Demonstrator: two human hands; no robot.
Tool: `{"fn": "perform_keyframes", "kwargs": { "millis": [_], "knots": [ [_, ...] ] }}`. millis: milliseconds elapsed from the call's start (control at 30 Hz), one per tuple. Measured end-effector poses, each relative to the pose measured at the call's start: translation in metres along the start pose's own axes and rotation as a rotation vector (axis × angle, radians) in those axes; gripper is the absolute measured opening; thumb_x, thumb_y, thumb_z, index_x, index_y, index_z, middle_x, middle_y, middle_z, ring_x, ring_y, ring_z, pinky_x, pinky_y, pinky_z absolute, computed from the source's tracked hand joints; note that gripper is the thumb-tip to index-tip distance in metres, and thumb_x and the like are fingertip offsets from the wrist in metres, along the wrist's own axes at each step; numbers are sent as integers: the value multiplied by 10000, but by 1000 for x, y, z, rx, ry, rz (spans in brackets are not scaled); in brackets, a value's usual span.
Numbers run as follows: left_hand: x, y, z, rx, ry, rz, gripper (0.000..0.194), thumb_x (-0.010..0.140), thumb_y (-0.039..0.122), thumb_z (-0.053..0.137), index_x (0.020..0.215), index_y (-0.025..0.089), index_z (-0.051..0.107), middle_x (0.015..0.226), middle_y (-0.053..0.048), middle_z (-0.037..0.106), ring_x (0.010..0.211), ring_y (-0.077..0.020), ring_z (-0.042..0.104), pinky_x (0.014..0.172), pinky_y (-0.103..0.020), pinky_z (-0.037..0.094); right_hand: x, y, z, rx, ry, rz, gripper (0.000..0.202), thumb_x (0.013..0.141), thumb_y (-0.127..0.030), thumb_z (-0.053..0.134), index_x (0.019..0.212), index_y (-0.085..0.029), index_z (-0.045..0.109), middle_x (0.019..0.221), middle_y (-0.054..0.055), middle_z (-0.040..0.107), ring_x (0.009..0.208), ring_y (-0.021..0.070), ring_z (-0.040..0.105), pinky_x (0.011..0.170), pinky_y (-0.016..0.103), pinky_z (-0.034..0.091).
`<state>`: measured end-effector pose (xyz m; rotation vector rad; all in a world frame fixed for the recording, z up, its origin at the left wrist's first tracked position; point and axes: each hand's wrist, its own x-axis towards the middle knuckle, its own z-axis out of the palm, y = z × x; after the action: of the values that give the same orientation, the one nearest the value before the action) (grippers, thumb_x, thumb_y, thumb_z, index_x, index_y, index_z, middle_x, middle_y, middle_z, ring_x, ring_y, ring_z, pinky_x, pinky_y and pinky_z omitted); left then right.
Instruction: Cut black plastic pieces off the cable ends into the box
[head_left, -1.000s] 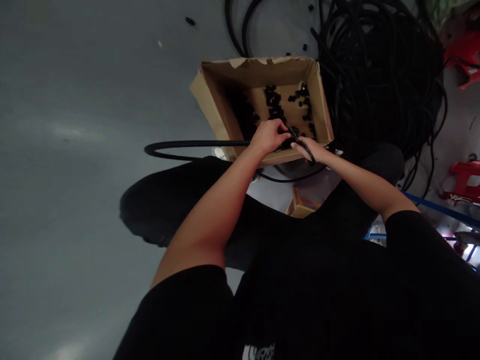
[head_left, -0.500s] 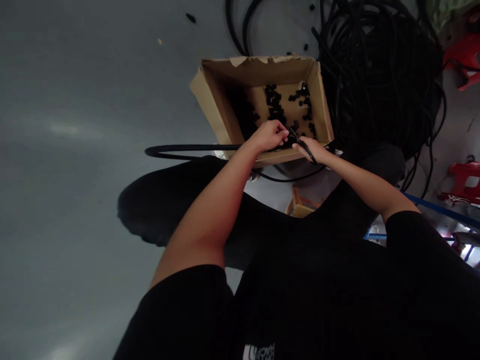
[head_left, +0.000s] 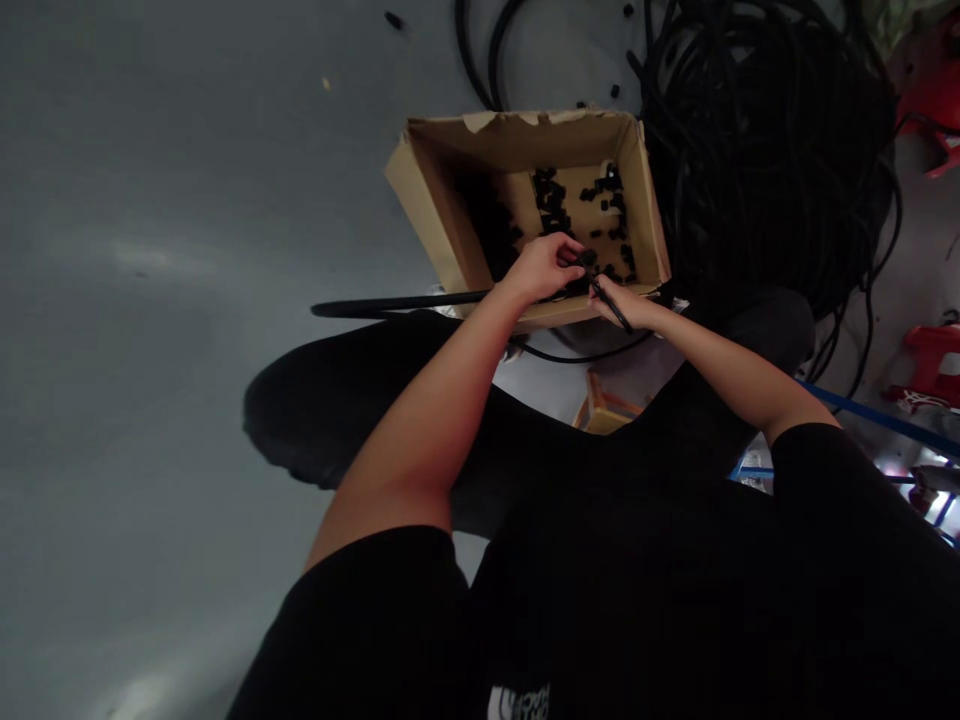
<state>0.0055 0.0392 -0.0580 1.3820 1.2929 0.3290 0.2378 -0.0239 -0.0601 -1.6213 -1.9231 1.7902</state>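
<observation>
Gray floor (head_left: 187,400); coiled black hose (head_left: 772,150) R of box (head_left: 435,215). Over box, your L hand (head_left: 544,268) pinches black tube (head_left: 420,301), fingers near-closed; R hand (head_left: 616,302) grips scissors (head_left: 611,303), fingers curled.

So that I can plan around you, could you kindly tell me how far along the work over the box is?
Apparently done: small black pieces lie in the cardboard box. In hand: the left hand seems to hold a black tube, beside the dark cutting tool in the right hand. Probably left: that tube's remaining length. The final count wanted doesn't show.
</observation>
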Motion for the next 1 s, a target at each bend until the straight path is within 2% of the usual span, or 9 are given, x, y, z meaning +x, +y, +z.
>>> {"fn": "perform_keyframes", "kwargs": {
  "millis": [133,267,433,667,833,1000],
  "knots": [
    [-2,1,2,-31,20,-70,536,810,155,973,1274,213,711,1141,-60,809,1134,-296,830,1138,-480,702,-2,-8,-3,-34,4,12,202,1095,-304,672,1149,-296,478,1022,2,626,998,242,658,1142,474,626],
    [-6,6,1,-8,4,-63,563,797,123,1005,1262,210,700,1121,-55,794,1146,-304,833,1121,-449,701,-4,-13,-5,-33,-8,27,198,1106,-325,660,1159,-297,472,950,-10,609,966,262,678,1124,490,643],
    [-12,17,2,1,28,-56,607,796,144,1056,1318,198,750,1102,-59,775,1221,-355,826,1178,-505,686,-6,-14,-4,-65,22,60,218,1164,-415,634,1178,-305,446,914,-17,615,910,267,699,1110,513,659],
    [-13,25,-4,81,64,-47,439,866,212,1003,1228,214,753,1141,-84,824,1212,-359,807,1186,-495,661,-7,-16,-5,-90,60,98,342,1215,-593,633,1170,-295,472,923,27,680,861,293,758,1058,497,686],
    [-14,23,-8,193,71,-17,263,928,236,918,1142,200,769,1210,-127,853,1209,-366,785,1227,-498,613,-7,-15,-6,-58,55,114,309,1225,-565,617,1195,-288,483,895,5,662,794,267,742,976,469,698],
    [-14,23,-3,200,81,-21,232,929,249,914,1116,202,784,1140,-112,857,1113,-338,769,1166,-471,627,-5,-10,-4,-32,56,84,270,1186,-518,625,1233,-287,491,1030,16,685,876,235,728,977,432,680]
  ]
}}
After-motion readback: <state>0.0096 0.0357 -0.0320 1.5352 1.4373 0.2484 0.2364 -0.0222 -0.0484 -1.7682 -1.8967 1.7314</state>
